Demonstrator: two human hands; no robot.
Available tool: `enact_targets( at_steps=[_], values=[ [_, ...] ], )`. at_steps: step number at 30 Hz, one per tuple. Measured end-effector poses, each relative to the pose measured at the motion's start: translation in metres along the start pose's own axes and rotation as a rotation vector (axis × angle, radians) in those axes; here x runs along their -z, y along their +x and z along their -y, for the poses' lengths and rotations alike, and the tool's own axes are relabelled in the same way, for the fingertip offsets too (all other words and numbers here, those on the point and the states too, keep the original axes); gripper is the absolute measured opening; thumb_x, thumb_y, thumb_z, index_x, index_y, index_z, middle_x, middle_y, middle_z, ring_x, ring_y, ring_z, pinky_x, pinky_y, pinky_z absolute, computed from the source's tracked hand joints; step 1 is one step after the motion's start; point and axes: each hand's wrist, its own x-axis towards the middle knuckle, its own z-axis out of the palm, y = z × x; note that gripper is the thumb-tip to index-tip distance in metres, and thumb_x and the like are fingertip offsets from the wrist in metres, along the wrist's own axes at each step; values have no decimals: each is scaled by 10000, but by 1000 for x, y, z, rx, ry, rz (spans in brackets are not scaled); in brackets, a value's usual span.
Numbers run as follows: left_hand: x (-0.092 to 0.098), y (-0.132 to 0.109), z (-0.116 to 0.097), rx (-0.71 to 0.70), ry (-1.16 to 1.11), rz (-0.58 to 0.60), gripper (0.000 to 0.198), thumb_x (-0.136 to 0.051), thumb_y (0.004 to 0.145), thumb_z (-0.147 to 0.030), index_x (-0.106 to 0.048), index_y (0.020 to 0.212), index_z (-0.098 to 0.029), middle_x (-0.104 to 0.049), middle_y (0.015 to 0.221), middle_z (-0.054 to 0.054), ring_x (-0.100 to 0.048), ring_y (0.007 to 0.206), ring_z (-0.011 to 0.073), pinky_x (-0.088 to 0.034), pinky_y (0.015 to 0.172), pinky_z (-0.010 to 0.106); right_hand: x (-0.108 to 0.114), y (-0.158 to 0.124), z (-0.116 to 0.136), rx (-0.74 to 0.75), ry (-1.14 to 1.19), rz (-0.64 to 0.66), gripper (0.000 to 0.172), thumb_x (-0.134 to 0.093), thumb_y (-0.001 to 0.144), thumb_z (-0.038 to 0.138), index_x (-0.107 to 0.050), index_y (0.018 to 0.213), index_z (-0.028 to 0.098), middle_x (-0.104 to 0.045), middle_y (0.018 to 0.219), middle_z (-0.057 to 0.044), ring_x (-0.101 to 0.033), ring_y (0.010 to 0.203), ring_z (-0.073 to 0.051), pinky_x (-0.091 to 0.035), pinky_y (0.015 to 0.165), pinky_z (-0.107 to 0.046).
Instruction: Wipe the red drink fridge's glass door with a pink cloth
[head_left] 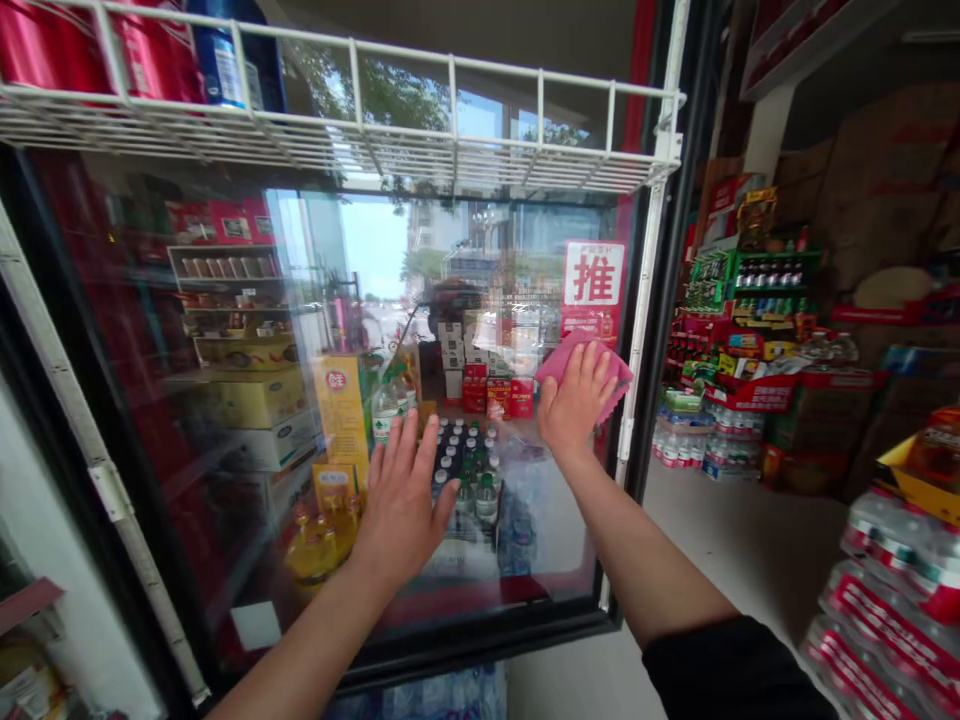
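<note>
A glass fridge door (525,540) with a black frame fills the middle of the view, seen from its inner side. My right hand (576,400) presses a pink cloth (615,375) against the glass near the door's right edge, fingers spread over it. Just above the cloth is a red and white sticker (594,275) bearing a large character. My left hand (405,490) is open, fingers stretched out, at the middle of the pane; whether the palm touches the glass is hard to tell.
A white wire rack (450,150) crosses the door's top, holding red cans (154,50) and a blue can (225,55). Bottle packs (885,630) are stacked at lower right. Stocked shelves (765,290) stand behind. Through the glass show bottles and boxes, mixed with reflections.
</note>
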Motion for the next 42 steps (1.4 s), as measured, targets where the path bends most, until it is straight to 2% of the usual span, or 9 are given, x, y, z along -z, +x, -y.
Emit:
enact_targets(
  at_steps=[4, 8, 10, 12, 15, 19, 23, 27, 42],
  values=[
    [9, 9, 25, 37, 36, -24, 816, -534, 1079, -417, -177, 1777, -189, -192, 1846, 201, -215, 1706, 439, -325, 1309, 694, 4, -16, 55, 190, 37, 161, 758, -484, 1066, 427, -320, 1748, 140, -235, 1837, -176, -133, 1716, -452, -146, 1339, -776],
    [10, 17, 41, 51, 59, -39, 843, -564, 1054, -388, -180, 1779, -191, -185, 1845, 212, -218, 1701, 459, -330, 1291, 716, 9, -32, 111, 574, 106, 371, 755, -509, 1086, 438, -268, 1768, 221, -165, 1863, -87, -68, 1741, -373, -95, 1372, -738],
    [10, 19, 43, 48, 66, -40, 856, -576, 1045, -373, -175, 1779, -192, -174, 1847, 210, -213, 1702, 458, -330, 1291, 715, 10, -31, 120, 727, 153, 392, 748, -506, 1098, 441, -256, 1769, 227, -169, 1863, -55, -79, 1742, -344, -88, 1387, -709],
    [11, 18, 44, 43, 74, -40, 857, -578, 1044, -365, -174, 1777, -186, -169, 1849, 208, -207, 1705, 452, -329, 1298, 702, 11, -25, 110, 832, 163, 389, 748, -523, 1098, 465, -272, 1764, 235, -206, 1857, -43, -120, 1736, -334, -83, 1395, -685],
    [17, 13, 47, 33, 90, -30, 843, -564, 1053, -359, -167, 1776, -184, -168, 1850, 206, -197, 1711, 437, -326, 1310, 679, 14, -10, 66, 889, 127, 343, 756, -562, 1081, 513, -325, 1750, 250, -316, 1825, -66, -206, 1716, -337, -71, 1402, -651],
    [31, -1, 64, 32, 121, -36, 821, -545, 1064, -356, -166, 1775, -200, -164, 1854, 193, -174, 1722, 412, -297, 1334, 664, 15, -2, 8, 748, 26, 166, 725, -600, 1057, 511, -436, 1703, 224, -426, 1770, -130, -294, 1682, -366, -111, 1386, -655],
    [43, -20, 91, 80, 130, -69, 873, -565, 1054, -356, -107, 1786, -228, -161, 1855, 189, -170, 1724, 403, -296, 1336, 660, 10, -15, 7, 591, -18, 72, 757, -589, 1038, 455, -406, 1712, 163, -422, 1761, -186, -242, 1697, -398, -168, 1355, -718],
    [50, -37, 113, 129, 119, -81, 899, -570, 1044, -337, -78, 1790, -236, -168, 1853, 192, -187, 1718, 413, -310, 1324, 672, 5, -29, 52, 511, -13, 69, 761, -543, 1041, 443, -382, 1719, 137, -384, 1775, -204, -232, 1694, -438, -176, 1329, -769],
    [93, -101, 172, 267, 48, -97, 824, -574, 1040, -351, -215, 1761, -177, -169, 1853, 187, -167, 1727, 386, -279, 1352, 655, 2, -61, 272, 692, 138, 187, 702, -505, 1072, 427, -408, 1713, 158, -343, 1802, -164, -208, 1694, -452, -93, 1329, -795]
  ],
)
